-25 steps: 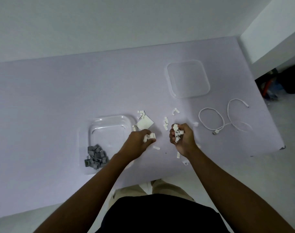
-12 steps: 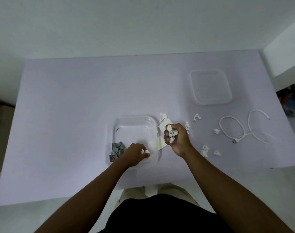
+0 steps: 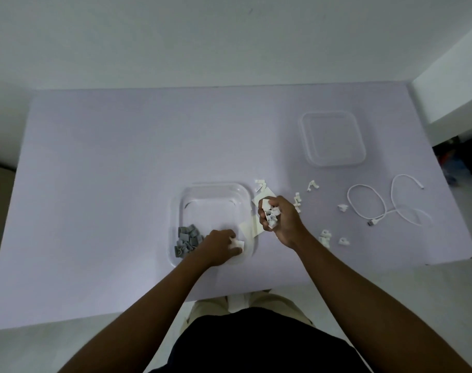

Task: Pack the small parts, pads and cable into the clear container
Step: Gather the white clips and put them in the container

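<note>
Loading of white parts under way, judging by the layout. Nearest, left hand (image 3: 221, 244) down inside the clear container (image 3: 216, 184), curled round a white piece (image 3: 237, 244) beside the grey parts (image 3: 187, 239). Apart from it, right hand (image 3: 280, 219) clamped on a fistful of white clips (image 3: 269, 214). Next, probably: tipping that fistful in, then gathering loose clips (image 3: 325, 235), pads (image 3: 265, 197) and, farther off, the cable (image 3: 374, 222).

A dark, near-black top (image 3: 256, 343) fills the lower centre of the frame, with pale khaki trousers (image 3: 277, 301) showing just above it. The left forearm (image 3: 154, 305) and right forearm (image 3: 364, 300) are bare.
</note>
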